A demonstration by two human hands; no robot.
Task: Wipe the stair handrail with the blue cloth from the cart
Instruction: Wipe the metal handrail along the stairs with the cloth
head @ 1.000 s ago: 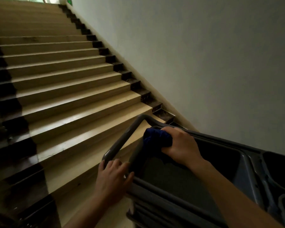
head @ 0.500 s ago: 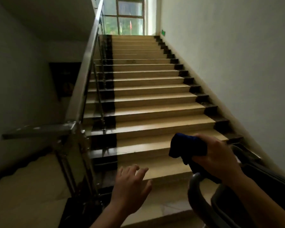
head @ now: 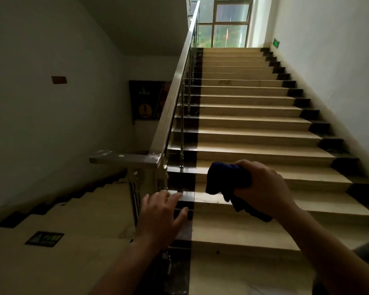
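Head view: right hand (head: 264, 188) bunched round the blue cloth (head: 228, 177), over the lower steps (head: 254, 145) and apart from the steel handrail (head: 174, 96) on its left; left hand (head: 160, 213) spread and holding nothing, near the rail post (head: 136, 184); best to flatten the cloth, wrap the rail and draw upward; reach looks unobstructed.

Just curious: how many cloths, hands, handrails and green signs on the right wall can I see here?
Cloths: 1, a dark blue crumpled cloth
Hands: 2, the left hand open and holding nothing, the right hand gripping that cloth
Handrails: 1, a shiny metal stair handrail
Green signs: 1, a small green lit exit sign
Total: 5
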